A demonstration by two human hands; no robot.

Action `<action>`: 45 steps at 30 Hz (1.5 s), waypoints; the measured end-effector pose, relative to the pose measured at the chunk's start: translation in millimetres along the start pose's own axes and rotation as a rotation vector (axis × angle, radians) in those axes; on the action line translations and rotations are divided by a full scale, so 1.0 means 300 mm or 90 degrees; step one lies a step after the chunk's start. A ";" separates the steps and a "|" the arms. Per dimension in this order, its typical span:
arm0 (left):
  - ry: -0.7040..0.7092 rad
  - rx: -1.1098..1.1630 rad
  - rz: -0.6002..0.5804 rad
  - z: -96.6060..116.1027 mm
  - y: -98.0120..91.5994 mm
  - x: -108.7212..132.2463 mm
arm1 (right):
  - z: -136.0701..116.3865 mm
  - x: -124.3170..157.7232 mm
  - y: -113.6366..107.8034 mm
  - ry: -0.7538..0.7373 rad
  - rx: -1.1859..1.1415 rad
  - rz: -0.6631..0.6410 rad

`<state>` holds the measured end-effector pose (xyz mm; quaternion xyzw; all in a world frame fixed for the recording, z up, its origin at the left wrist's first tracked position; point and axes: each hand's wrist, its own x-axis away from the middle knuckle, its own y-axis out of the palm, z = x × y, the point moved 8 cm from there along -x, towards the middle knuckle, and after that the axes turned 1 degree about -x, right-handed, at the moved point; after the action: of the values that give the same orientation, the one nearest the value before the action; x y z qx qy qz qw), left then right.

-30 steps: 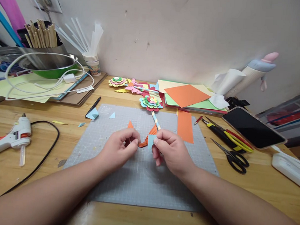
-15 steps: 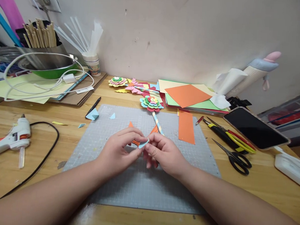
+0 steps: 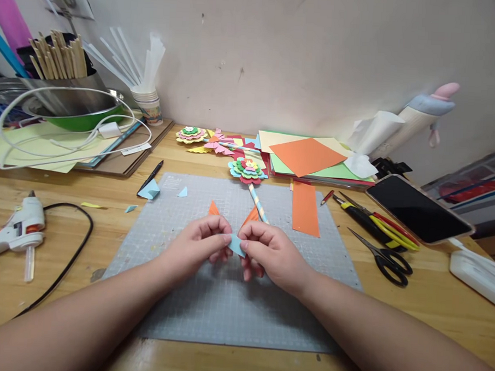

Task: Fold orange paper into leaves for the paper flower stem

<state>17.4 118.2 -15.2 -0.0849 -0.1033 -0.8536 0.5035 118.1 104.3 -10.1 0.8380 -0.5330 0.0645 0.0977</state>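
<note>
Forearms [image 3: 120,289] converging, your left hand [image 3: 198,243] and right hand [image 3: 275,253] pinch opposite ends of the light-blue paper piece [image 3: 236,245] over the grey mat [image 3: 242,316].

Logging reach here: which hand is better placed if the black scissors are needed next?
Probably the right hand: the black scissors lie on its side, past the cutting mat, farther from the left hand. Both hands pinch the blue paper.
</note>
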 end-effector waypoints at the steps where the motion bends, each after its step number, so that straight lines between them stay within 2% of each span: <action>1: -0.002 -0.043 -0.024 0.001 0.012 0.002 | 0.004 0.001 0.005 0.006 0.004 -0.011; 3: -0.001 -0.128 -0.052 0.006 0.027 0.006 | 0.011 0.002 0.009 0.010 0.022 -0.023; 7: 0.024 -0.198 -0.033 0.021 0.022 0.010 | 0.008 0.001 0.004 -0.002 0.075 -0.013; 13: 0.031 -0.188 -0.052 0.016 0.025 0.012 | 0.008 0.000 0.008 -0.001 0.060 -0.031; 21: 0.067 -0.086 -0.041 0.027 0.034 0.020 | -0.012 0.016 0.004 -0.073 0.007 0.008; 24: 0.089 -0.098 -0.011 0.035 0.021 0.015 | -0.015 0.010 -0.005 -0.068 -0.025 0.025; 29: 0.120 -0.148 0.083 0.047 -0.017 0.007 | 0.004 -0.004 -0.029 -0.020 -0.065 0.061; 33: 0.123 -0.167 0.138 0.056 -0.034 0.021 | -0.010 0.010 -0.050 -0.068 -0.064 0.113; 36: 0.197 -0.175 0.275 0.118 -0.115 0.051 | -0.035 0.021 -0.101 -0.144 -0.104 0.196; 38: 0.235 -0.223 0.406 0.176 -0.212 0.078 | -0.046 0.025 -0.149 -0.189 -0.136 0.269; 39: 0.229 -0.282 0.448 0.203 -0.259 0.084 | -0.046 0.024 -0.172 -0.203 -0.152 0.304; 41: 0.152 -0.508 0.564 0.255 -0.367 0.103 | -0.042 0.019 -0.201 -0.216 -0.175 0.344; 45: 0.022 -0.595 0.589 0.271 -0.542 0.118 | -0.042 0.010 -0.209 -0.234 -0.163 0.346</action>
<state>-138.9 186.3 57.2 -0.3167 0.3335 -0.5053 0.7302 176.2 130.5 -3.3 0.6438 -0.7492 -0.1312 0.0836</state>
